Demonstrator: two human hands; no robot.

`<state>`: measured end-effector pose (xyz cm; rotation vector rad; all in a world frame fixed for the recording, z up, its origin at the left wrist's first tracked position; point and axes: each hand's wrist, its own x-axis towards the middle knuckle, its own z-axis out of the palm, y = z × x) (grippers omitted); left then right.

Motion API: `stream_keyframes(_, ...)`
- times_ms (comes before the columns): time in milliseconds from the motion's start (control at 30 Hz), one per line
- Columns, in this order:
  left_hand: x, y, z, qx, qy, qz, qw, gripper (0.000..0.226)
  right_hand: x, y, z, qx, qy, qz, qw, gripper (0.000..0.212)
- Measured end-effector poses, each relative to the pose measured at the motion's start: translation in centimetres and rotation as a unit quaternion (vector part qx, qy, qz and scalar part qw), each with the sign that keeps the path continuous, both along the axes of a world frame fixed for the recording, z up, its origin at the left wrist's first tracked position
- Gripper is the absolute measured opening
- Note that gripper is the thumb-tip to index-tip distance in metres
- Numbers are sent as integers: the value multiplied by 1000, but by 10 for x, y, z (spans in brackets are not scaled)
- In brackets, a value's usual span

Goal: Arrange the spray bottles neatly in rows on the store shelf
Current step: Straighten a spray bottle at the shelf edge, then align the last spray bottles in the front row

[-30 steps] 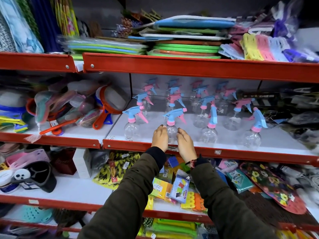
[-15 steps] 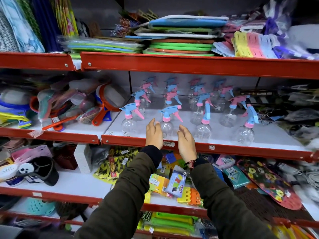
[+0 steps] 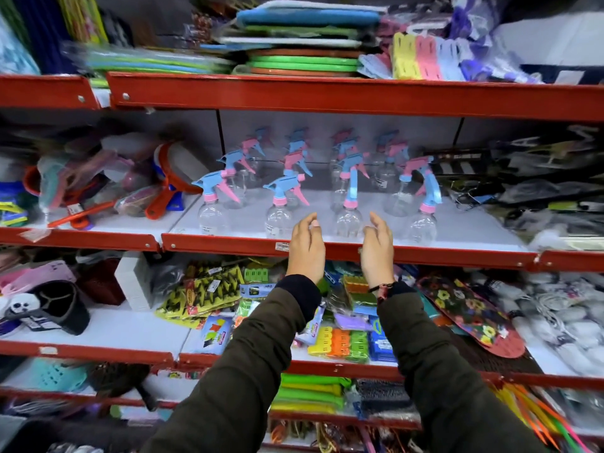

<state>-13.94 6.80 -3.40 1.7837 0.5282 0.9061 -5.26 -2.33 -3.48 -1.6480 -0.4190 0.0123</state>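
Several clear spray bottles with blue and pink trigger heads stand in rows on the white middle shelf (image 3: 474, 230). In the front row are a left bottle (image 3: 212, 210), a second bottle (image 3: 281, 212), a third bottle (image 3: 349, 210) and a right bottle (image 3: 423, 217). My left hand (image 3: 305, 248) and my right hand (image 3: 377, 248) are raised at the shelf's red front edge, one on each side of the third bottle. Both hands are empty with fingers apart, close to that bottle but not touching it.
Red shelf rails (image 3: 327, 96) run above and below. Strainers and brushes (image 3: 108, 188) pile up left of the bottles, dark packaged goods (image 3: 539, 191) lie to the right. Packaged clips and sponges (image 3: 343, 322) fill the shelf beneath my hands.
Both hands have let go of the second front bottle and shifted right, spreading apart around the third front bottle. The view has swung slightly.
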Motion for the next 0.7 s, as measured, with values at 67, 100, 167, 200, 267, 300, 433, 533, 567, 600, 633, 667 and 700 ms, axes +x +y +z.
stream_keyframes(67,17,-2,4,-7,43,-25,999,48,19,-1,4,-15,17,14,1000,48)
stream_keyframes(100,25,-2,6,-15,61,-35,997,49,27,1,6,-21,28,23,999,48)
stream_keyframes(167,41,-3,12,-38,84,-49,995,51,43,6,7,-27,54,42,997,48)
stream_keyframes(200,49,-3,15,-48,93,-56,993,52,51,9,7,-33,64,50,996,48)
stream_keyframes(267,61,-2,18,-57,111,-72,990,51,59,14,8,-49,80,73,993,47)
stream_keyframes(300,66,-2,18,-57,118,-78,988,50,61,16,10,-48,89,89,991,44)
stream_keyframes(433,79,-1,21,-81,124,-77,986,50,67,21,6,-37,91,101,990,29)
stream_keyframes(533,83,1,21,-92,120,-75,986,49,59,14,5,-35,71,58,995,38)
stream_keyframes(567,84,1,20,-89,117,-76,986,49,57,12,4,-40,60,50,996,38)
stream_keyframes(600,85,2,19,-87,112,-76,987,49,54,10,2,-43,48,45,997,38)
stream_keyframes(633,85,2,18,-90,105,-74,988,48,53,8,1,-46,39,41,997,38)
stream_keyframes(667,85,3,18,-94,98,-74,988,47,53,7,0,-49,30,37,998,38)
stream_keyframes(700,85,4,17,-98,92,-74,988,45,54,7,-1,-50,25,32,998,37)
